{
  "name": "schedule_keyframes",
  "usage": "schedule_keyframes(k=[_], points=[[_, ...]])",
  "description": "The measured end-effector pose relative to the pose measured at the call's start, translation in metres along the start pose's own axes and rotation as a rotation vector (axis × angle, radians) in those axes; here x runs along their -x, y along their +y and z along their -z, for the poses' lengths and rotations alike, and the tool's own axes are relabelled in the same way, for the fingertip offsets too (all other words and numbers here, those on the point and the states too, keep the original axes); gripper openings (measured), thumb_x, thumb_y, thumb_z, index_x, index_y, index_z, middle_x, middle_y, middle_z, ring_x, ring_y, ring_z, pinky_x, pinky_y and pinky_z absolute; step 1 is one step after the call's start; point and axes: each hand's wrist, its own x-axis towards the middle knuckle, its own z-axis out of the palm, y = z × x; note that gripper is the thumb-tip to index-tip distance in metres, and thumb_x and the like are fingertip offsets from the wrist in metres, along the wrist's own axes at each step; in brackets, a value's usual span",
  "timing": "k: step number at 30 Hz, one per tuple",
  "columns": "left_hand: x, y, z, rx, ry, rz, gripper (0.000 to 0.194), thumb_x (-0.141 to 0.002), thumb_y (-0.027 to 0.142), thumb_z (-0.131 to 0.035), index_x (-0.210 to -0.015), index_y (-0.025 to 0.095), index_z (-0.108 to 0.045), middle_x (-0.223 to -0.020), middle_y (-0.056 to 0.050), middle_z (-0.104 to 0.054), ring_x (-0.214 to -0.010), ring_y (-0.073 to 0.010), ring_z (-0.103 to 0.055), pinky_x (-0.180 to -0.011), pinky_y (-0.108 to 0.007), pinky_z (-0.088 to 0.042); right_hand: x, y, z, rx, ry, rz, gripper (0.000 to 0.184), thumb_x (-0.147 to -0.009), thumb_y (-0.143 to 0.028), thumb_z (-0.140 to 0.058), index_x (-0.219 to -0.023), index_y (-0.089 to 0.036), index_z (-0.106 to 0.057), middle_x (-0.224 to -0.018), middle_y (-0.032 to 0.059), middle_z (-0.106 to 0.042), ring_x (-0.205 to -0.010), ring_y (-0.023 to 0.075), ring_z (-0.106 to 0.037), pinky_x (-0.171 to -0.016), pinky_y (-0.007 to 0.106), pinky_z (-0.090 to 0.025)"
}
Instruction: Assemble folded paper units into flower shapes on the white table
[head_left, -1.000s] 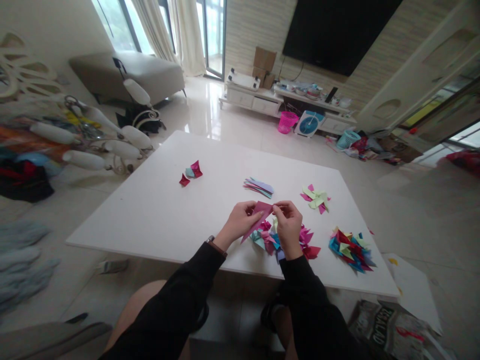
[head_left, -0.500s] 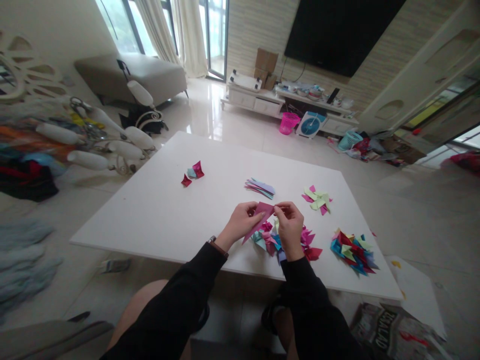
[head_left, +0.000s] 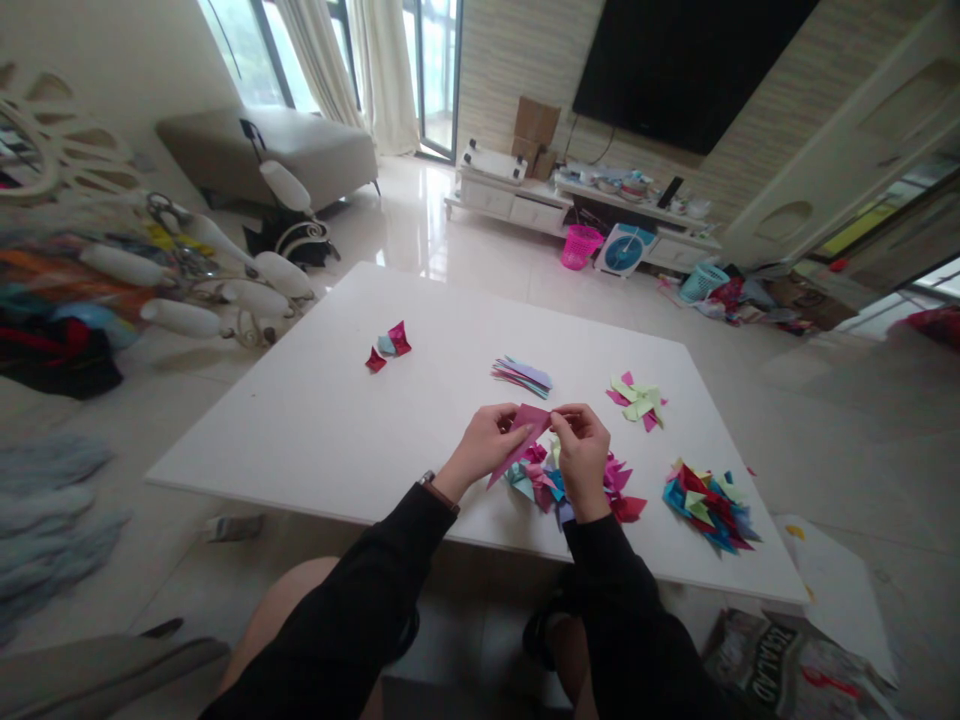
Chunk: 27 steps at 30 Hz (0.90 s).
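A folded pink sheet of origami paper (head_left: pixel 517 450) is held up above the near part of the white table (head_left: pixel 315 420). My left hand (head_left: pixel 487 440) pinches it with the thumb on top. At its upper right corner, the thumb and fingertips of my right hand (head_left: pixel 581 440) are closed on the same paper. Below and partly behind my right hand lies a pile of folded paper pieces (head_left: pixel 540 485) in pink, red, blue and pale green. Just beyond my hands is a stack of loose paper sheets (head_left: pixel 523 376).
Right on the table are a second multicoloured heap of folded pieces (head_left: pixel 711 505) and a small green and pink cluster (head_left: pixel 637 400). Several small folded pieces (head_left: pixel 388 345) lie far left. A lamp with white shades (head_left: pixel 225 290) stands beside the table's left edge.
Both hands keep their grip on the pink paper in nearly the same pose. The whole view has shifted very slightly; the table's things lie as before.
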Motion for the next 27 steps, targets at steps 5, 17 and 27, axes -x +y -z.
schedule_keyframes(k=[5,17,27], points=[[-0.0003,-0.0004,0.0000,-0.019,0.005,-0.001,0.021,-0.082,0.029,-0.068,-0.091,0.011,-0.075,-0.080,-0.006,-0.072,-0.067,-0.0147,-0.059,-0.064,-0.026,-0.046,0.0000,0.0014,-0.0001,-0.011,-0.006,0.008,0.011,-0.082,-0.030,-0.068,-0.083,-0.020,-0.067,-0.073,-0.0014,-0.063,-0.067,0.0152,-0.057,-0.066,0.029,-0.046],[0.0003,0.0018,0.0000,0.002,0.009,0.003,0.023,-0.081,0.034,-0.072,-0.089,0.012,-0.075,-0.077,-0.006,-0.072,-0.068,-0.0163,-0.061,-0.064,-0.026,-0.048,0.0003,-0.0001,-0.0006,-0.015,0.001,-0.004,0.012,-0.082,-0.031,-0.069,-0.083,-0.019,-0.067,-0.074,-0.0006,-0.064,-0.068,0.0155,-0.057,-0.066,0.030,-0.046],[-0.0005,-0.0007,-0.0006,0.030,-0.001,0.019,0.025,-0.080,0.036,-0.074,-0.088,0.013,-0.075,-0.076,-0.005,-0.071,-0.070,-0.0172,-0.062,-0.066,-0.027,-0.049,-0.0003,0.0010,-0.0003,-0.019,-0.004,0.007,0.012,-0.082,-0.032,-0.068,-0.083,-0.020,-0.067,-0.074,-0.0007,-0.064,-0.069,0.0156,-0.058,-0.066,0.029,-0.047]])
